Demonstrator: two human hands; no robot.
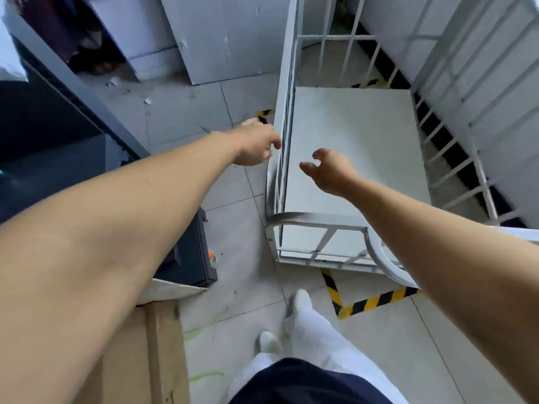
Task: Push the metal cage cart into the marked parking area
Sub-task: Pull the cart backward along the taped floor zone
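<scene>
Cage cart: one white metal cage cart [353, 147] is seen from above, with barred sides and a pale flat floor panel; nothing is seen lying on the panel.
Cart position: it is stood against the white wall [510, 141] on the right, with the yellow-and-black floor tape [376, 301] just in front of its near end; two further short pieces of the same tape are seen at its far end and far left corner.
Hands: two bare hands are counted, both arms stretched forward.
Left hand: the left hand [256, 144] is held at the cart's left side rail, its fingers [275, 142] loosely curled and open; whether the rail is touched cannot be told.
Right hand: the right hand [329, 170] is held above the cart's floor panel, fingers [309, 167] spread and half curled, nothing gripped.
Feet: two white shoes [300, 301] and white trouser legs are seen below, on the floor short of the tape.
Floor: pale grey tiles [242, 287] are laid throughout, with a few green scuff marks and small scraps of debris.
Room: one dark cabinet [189, 258] and one brown cardboard box [145, 360] are placed on the left; white panels [221, 36] are leaned at the far end.
</scene>
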